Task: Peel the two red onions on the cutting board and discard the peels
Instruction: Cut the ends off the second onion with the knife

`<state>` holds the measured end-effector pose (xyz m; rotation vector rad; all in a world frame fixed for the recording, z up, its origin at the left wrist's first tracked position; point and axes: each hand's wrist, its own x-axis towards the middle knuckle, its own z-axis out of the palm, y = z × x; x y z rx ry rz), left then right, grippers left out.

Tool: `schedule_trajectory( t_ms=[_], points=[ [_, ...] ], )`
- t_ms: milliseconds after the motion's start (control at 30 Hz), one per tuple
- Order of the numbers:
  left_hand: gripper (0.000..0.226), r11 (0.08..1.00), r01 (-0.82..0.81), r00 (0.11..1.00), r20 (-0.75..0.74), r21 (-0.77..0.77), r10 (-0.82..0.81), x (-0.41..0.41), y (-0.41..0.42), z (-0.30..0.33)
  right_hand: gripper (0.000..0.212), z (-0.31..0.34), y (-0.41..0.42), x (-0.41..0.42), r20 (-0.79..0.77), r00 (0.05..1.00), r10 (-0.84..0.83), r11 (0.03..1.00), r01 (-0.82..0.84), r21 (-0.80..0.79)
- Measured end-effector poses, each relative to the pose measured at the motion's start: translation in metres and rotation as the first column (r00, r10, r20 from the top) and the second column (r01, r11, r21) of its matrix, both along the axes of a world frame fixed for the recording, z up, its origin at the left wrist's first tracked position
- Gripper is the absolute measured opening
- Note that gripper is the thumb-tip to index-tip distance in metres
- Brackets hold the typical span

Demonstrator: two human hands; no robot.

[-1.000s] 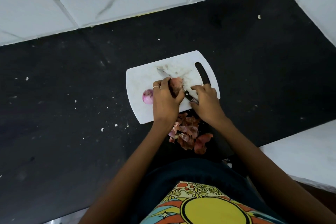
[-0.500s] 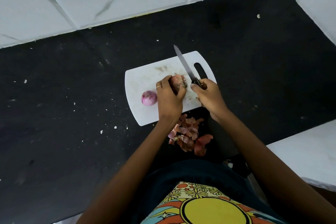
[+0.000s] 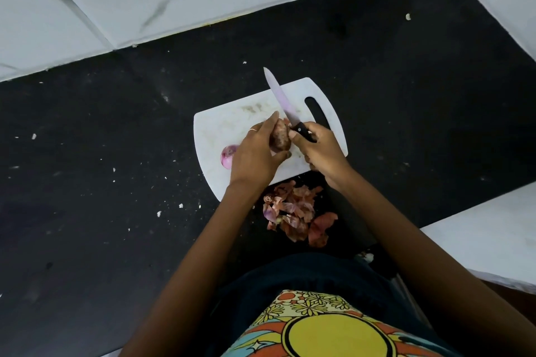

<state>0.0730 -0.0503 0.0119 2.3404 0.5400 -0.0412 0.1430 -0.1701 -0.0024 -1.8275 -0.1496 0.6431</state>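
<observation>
Left hand (image 3: 255,153) grips the onion (image 3: 280,139) over the cutting board (image 3: 220,127); right hand (image 3: 317,148) clamps the knife (image 3: 282,106), whose blade could nick the left fingers

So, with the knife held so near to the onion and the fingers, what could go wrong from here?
1. The right hand grips the knife while its thumb works at the onion held in the left hand. The blade base lies close to the left fingers, so a slip might cut them.
2. The peeled onion lies loose on the cutting board beside the left hand; a nudge could roll it off.
3. The peels lie on the counter, not yet discarded.
</observation>
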Motion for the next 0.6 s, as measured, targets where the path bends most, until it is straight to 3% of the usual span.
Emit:
schedule_trajectory(
  t_ms=[200, 300, 467, 600],
  points=[
    [0.071, 0.997, -0.062, 0.998, 0.022, 0.055, 0.061, 0.009, 0.001, 0.001, 0.024, 0.009, 0.004, -0.006, 0.112, 0.994, 0.006, 0.999, 0.0, -0.053],
    [0.074, 0.993, -0.1, 0.995, 0.018, 0.069, 0.099, 0.012, 0.003, 0.0, 0.013, 0.016, -0.001, -0.006, 0.085, 0.996, 0.026, 0.995, -0.017, -0.1],
    [0.074, 0.99, -0.097, 0.995, 0.019, 0.102, 0.095, 0.015, 0.004, -0.001, 0.004, 0.025, -0.015, -0.002, 0.131, 0.97, 0.206, 0.929, -0.152, -0.336],
    [0.072, 0.988, -0.1, 0.995, 0.042, 0.117, 0.095, 0.016, 0.001, -0.003, 0.023, 0.029, -0.017, -0.009, 0.194, 0.925, 0.327, 0.875, -0.22, -0.431]
  ],
)
